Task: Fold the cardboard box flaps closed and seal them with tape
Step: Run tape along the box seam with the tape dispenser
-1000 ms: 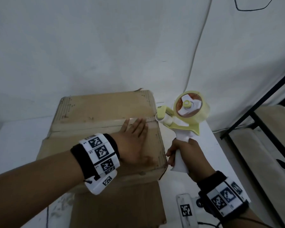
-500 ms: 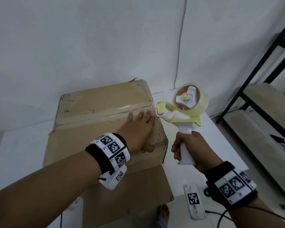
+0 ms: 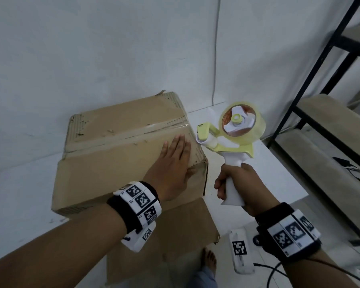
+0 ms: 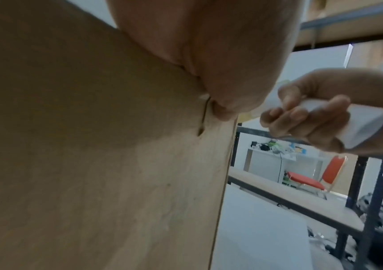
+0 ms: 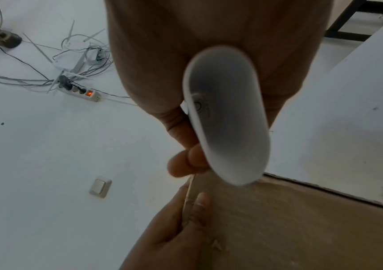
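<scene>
The brown cardboard box [image 3: 116, 163] stands on the white table [image 3: 19, 194] with its top flaps folded shut. A strip of clear tape [image 3: 133, 133] runs along the seam to the right edge. My left hand [image 3: 173, 161] lies flat on the near flap by the right corner, fingers straight, thumb at the box edge [image 4: 223, 109]. My right hand [image 3: 231, 181] grips the white handle [image 5: 225, 117] of the yellow tape dispenser [image 3: 237, 129]. I hold the dispenser upright just right of the box, its nose a small gap from the taped edge.
A loose cardboard sheet [image 3: 164, 235] lies under the box and overhangs the table's front. A white marker-tagged device [image 3: 240, 250] sits at the table's near right. A black metal rack [image 3: 299, 113] stands to the right. Cables and a power strip [image 5: 81, 92] lie on the floor.
The dispenser's nose has come off the box's right edge at the seam and now stands clear of it. My left hand has slid back from the seam toward the near right corner.
</scene>
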